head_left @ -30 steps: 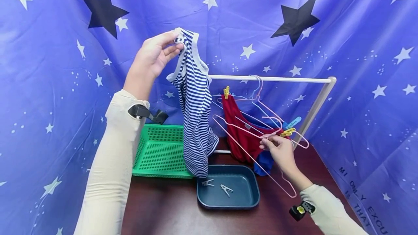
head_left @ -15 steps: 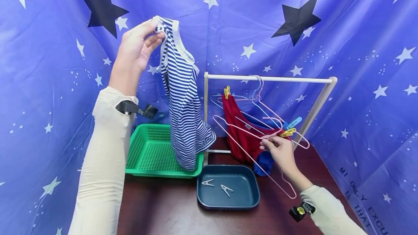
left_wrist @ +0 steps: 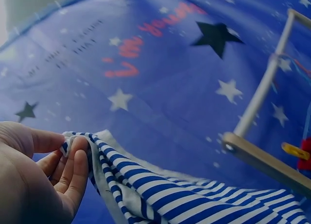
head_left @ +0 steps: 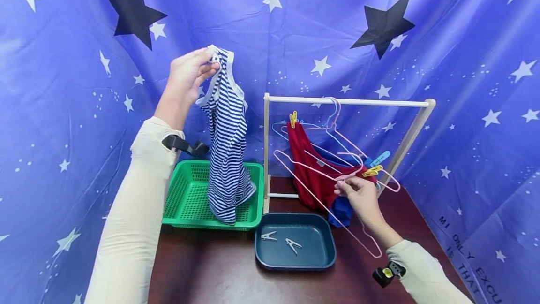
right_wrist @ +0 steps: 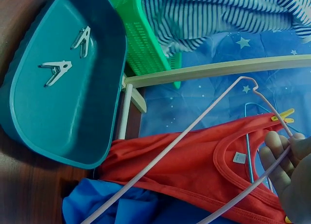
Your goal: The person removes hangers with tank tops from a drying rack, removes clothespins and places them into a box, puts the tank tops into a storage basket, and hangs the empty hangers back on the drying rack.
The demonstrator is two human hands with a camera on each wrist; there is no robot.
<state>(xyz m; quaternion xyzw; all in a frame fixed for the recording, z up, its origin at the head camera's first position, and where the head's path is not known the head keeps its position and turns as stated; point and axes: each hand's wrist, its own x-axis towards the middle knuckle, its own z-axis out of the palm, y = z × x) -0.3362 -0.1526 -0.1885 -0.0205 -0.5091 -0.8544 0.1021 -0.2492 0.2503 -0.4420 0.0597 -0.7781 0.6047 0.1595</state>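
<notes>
A blue-and-white striped tank top point(head_left: 229, 130) hangs from my left hand point(head_left: 185, 76), its shoulder pinched between thumb and fingers. The top's lower end hangs over the green basket point(head_left: 190, 201). In the left wrist view the pinched white trim of the tank top point(left_wrist: 160, 190) shows at the fingertips. My right hand point(head_left: 363, 198) grips a pink hanger point(head_left: 312, 196) near its neck, hook up and frame slanting down toward the front. The right wrist view shows the pink hanger point(right_wrist: 160, 156) with no garment on it.
A rack point(head_left: 346, 102) carries hangers with a red tank top point(head_left: 308, 168) and a blue garment point(head_left: 341, 210), fixed by yellow and blue clothespins. In front of it, a dark blue tray point(head_left: 295, 262) holds two white clothespins point(head_left: 292, 245). Patterned curtains enclose the table point(head_left: 202, 271).
My left hand has carried the striped tank top leftward, rising and then lowering, from partly over the tray to over the green basket. The right hand and pink hanger have barely moved.
</notes>
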